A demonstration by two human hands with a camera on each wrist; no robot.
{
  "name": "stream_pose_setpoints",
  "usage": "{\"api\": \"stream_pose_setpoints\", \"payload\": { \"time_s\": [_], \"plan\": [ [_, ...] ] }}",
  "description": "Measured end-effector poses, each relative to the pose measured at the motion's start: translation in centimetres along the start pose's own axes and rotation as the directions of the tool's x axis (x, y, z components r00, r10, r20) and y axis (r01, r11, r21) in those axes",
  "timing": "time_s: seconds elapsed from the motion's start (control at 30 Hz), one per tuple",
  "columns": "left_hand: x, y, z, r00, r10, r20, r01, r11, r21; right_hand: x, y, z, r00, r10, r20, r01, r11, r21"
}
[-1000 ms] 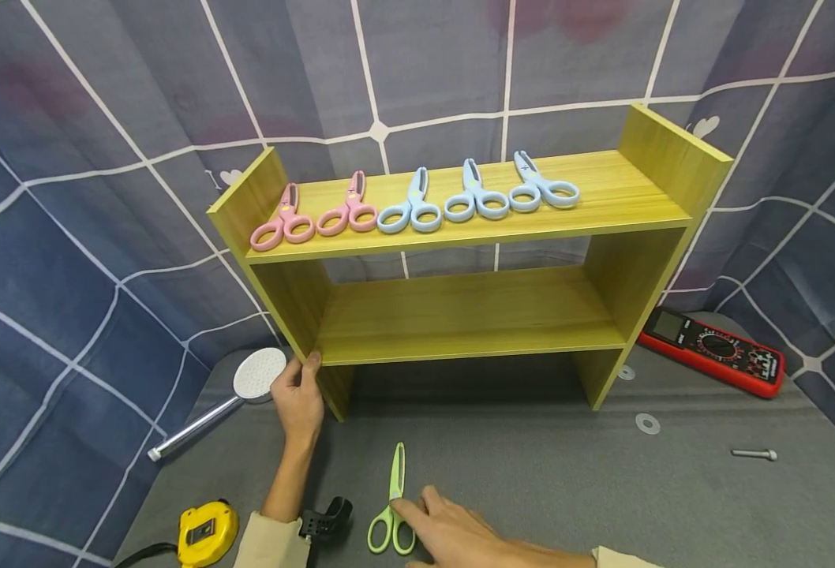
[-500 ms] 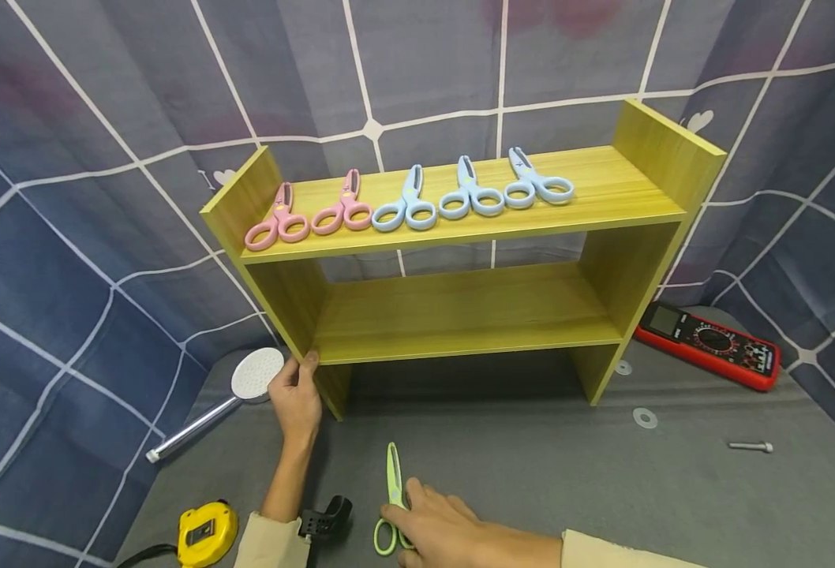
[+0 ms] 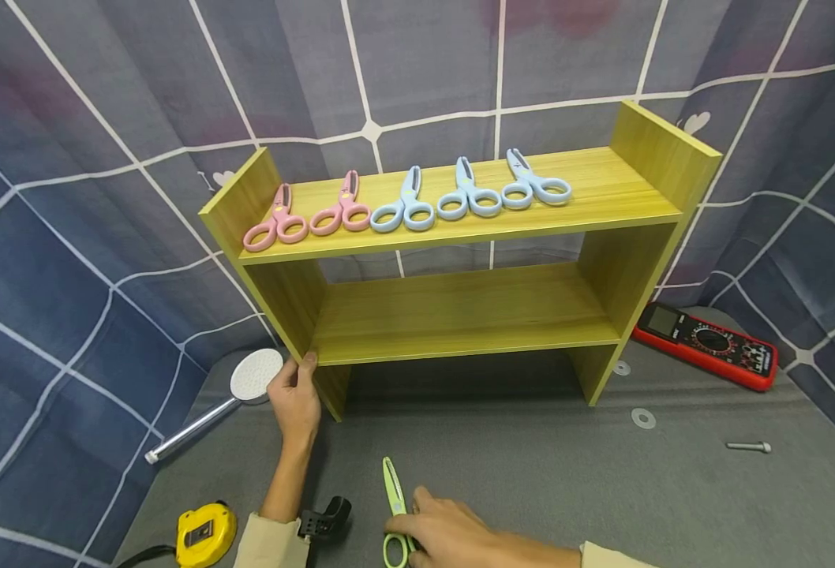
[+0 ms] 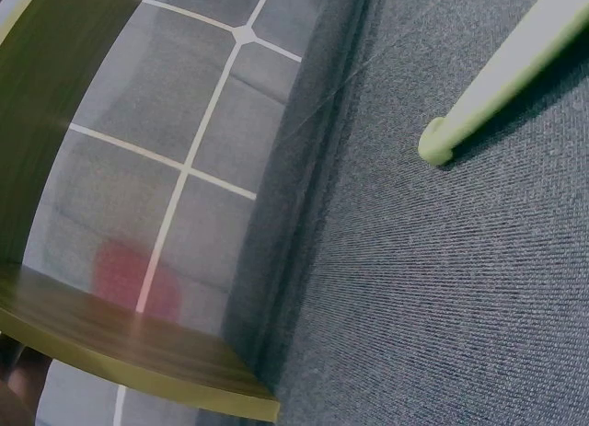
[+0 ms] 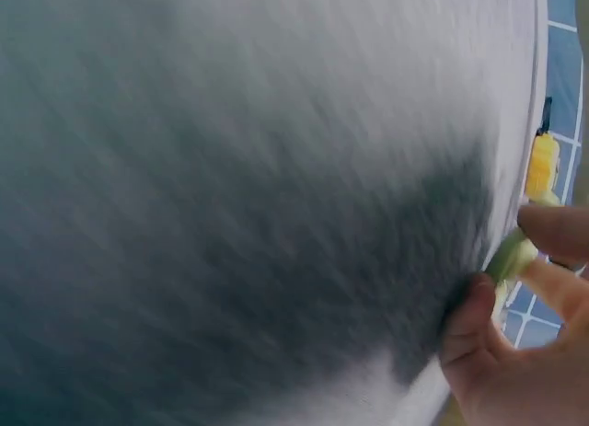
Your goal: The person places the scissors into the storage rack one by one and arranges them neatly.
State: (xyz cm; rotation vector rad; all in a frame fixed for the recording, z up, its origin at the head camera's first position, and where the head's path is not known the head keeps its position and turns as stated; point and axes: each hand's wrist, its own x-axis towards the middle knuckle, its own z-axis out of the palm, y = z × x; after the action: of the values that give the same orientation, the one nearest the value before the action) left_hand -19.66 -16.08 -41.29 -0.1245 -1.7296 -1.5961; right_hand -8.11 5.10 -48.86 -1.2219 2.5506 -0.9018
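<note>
My left hand point(image 3: 297, 402) holds the left side panel of a two-tier wooden desk shelf point(image 3: 460, 312), thumb at the front edge where the lower board meets it. At the front, green scissors point(image 3: 393, 493) are pinched at the handles by my right hand point(image 3: 449, 528); their blades point away, tilted slightly left. The fingers partly cover one handle loop. In the right wrist view, thumb and fingers point(image 5: 474, 320) close on a green handle point(image 5: 508, 259). Two pink scissors point(image 3: 346, 207) and three light blue scissors point(image 3: 405, 201) lie in a row on the upper board.
Left of the shelf lies a shower head point(image 3: 256, 375), with a yellow tape measure point(image 3: 206, 535) nearer the front. A red multimeter point(image 3: 709, 345), washers point(image 3: 642, 418) and a bolt point(image 3: 747, 446) lie to the right on the grey cloth. A checked curtain point(image 3: 432, 71) hangs behind.
My right hand has gone from touching the green scissors to pinching their handles, and they have shifted slightly and turned, tips moving left. The left hand stays on the shelf's side panel.
</note>
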Motion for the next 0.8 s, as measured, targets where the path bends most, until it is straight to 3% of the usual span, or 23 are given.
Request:
{"api": "stream_pose_setpoints", "payload": {
  "time_s": [0.1,0.3,0.43,0.5,0.6,0.7,0.8],
  "plan": [
    [0.0,-0.1,0.0,1.0,-0.005,-0.003,0.005,1.0,-0.003,-0.8,0.2,-0.2,1.0,0.031,0.006,-0.031,0.983,0.181],
    [0.1,-0.3,0.0,1.0,0.003,-0.004,-0.003,1.0,0.0,-2.9,0.3,-1.2,0.984,0.167,-0.063,-0.12,0.883,0.453],
    [0.0,-0.2,0.0,1.0,0.005,-0.009,-0.005,1.0,0.013,-4.4,0.0,-2.6,0.951,0.185,-0.249,-0.049,0.883,0.467],
    [0.0,-0.1,0.0,1.0,0.007,-0.011,-0.007,1.0,0.018,-5.0,-0.2,-3.5,0.903,0.11,-0.415,0.063,0.922,0.382],
    [0.0,-0.1,0.0,1.0,0.01,-0.012,-0.01,1.0,0.016,-5.9,-0.6,-5.6,0.792,-0.011,-0.61,0.196,0.951,0.238],
    [0.0,-0.1,0.0,1.0,0.011,-0.011,-0.011,1.0,0.007,-6.7,-1.1,-8.6,0.665,-0.113,-0.739,0.292,0.949,0.117],
    [0.0,-0.2,0.0,1.0,0.012,-0.011,-0.012,1.0,0.007,-7.4,-2.0,-12.4,0.539,-0.175,-0.824,0.406,0.911,0.072]
  ]
}}
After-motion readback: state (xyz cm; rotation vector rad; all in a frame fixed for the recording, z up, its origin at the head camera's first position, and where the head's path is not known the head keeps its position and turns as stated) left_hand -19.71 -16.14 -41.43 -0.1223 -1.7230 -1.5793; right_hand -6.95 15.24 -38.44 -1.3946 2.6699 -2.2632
